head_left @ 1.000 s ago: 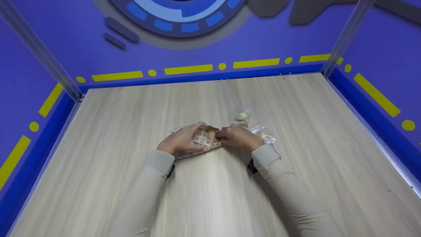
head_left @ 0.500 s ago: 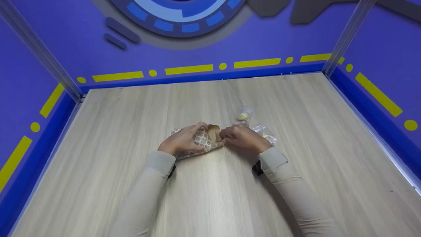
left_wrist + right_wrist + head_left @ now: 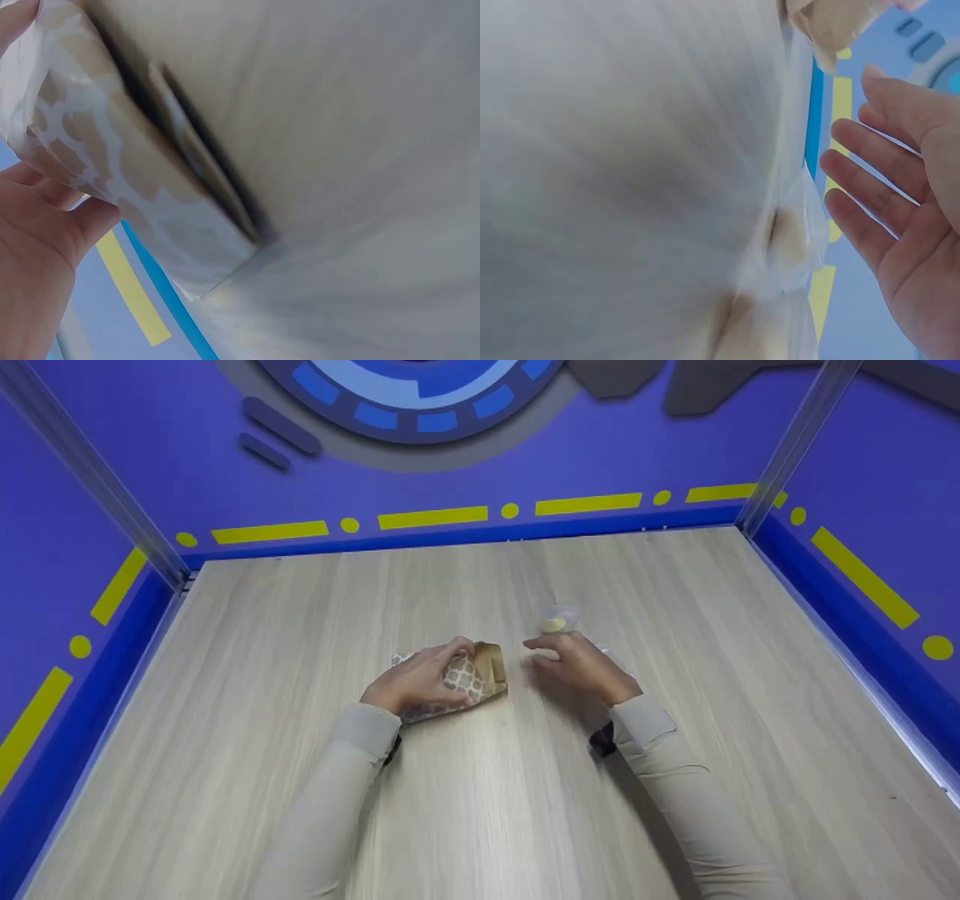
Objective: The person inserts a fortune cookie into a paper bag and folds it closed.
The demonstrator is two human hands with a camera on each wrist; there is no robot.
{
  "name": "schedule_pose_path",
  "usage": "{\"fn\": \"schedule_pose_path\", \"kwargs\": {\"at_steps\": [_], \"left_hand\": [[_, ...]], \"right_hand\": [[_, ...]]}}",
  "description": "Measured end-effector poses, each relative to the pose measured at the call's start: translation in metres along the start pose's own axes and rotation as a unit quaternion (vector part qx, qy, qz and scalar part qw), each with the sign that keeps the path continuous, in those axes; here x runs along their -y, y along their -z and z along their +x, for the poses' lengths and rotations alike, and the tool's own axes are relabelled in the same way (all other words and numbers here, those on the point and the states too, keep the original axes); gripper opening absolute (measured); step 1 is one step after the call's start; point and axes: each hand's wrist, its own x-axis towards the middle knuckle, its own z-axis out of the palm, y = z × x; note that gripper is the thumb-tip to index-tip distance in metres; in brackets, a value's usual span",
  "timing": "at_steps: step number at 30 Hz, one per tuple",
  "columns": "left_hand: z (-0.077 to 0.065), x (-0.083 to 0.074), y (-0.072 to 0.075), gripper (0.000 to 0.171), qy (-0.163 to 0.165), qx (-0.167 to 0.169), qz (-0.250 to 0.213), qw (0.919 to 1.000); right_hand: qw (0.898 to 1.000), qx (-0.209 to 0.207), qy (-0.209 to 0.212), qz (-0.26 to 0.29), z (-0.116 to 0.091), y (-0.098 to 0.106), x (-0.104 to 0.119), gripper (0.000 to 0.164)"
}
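Note:
A paper bag point(image 3: 465, 679) with a white lattice pattern on tan lies on its side on the table, its open mouth with brown inner paper facing right. My left hand point(image 3: 420, 675) grips it from above, thumb on the near side and fingers on the far side. In the left wrist view the patterned bag point(image 3: 142, 157) fills the upper left. My right hand point(image 3: 581, 664) is apart from the bag's mouth, holding nothing; the right wrist view shows the right hand's point(image 3: 907, 180) fingers spread. What lies inside the bag is hidden.
Beyond my right hand lies a small clear packet point(image 3: 559, 620) with something pale yellow in it. Another clear packet point(image 3: 742, 330) is mostly hidden behind that hand in the head view. Blue walls point(image 3: 450, 495) border the wooden table point(image 3: 337, 607).
My right hand has drawn back from the bag's mouth to the right and its fingers have opened. The mouth shows more fully. My left hand and the bag stay in place.

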Motion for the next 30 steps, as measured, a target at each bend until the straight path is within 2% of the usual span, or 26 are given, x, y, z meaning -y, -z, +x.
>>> {"fn": "schedule_pose_path", "kwargs": {"at_steps": [4,9,12,22,30], "left_hand": [[0.0,0.0,0.0,0.069,0.005,-0.001,-0.007,1.0],[0.0,0.001,0.0,0.07,0.004,-0.003,-0.014,0.9999],[0.0,0.001,0.0,0.07,-0.002,-0.002,-0.012,0.9999],[-0.001,0.001,0.0,0.069,0.002,0.001,-0.007,1.0],[0.0,0.0,0.0,0.068,0.002,0.003,-0.009,1.0]], "right_hand": [[0.998,-0.043,-0.025,0.034,-0.001,0.008,-0.004,0.03],[0.99,-0.097,-0.061,0.08,0.0,0.017,-0.011,0.03],[0.985,-0.116,-0.082,0.097,0.0,0.021,-0.017,0.031],[0.965,-0.117,-0.196,0.13,-0.003,0.025,-0.034,0.038],[0.946,-0.091,-0.271,0.153,-0.002,0.024,-0.044,0.046]]}}
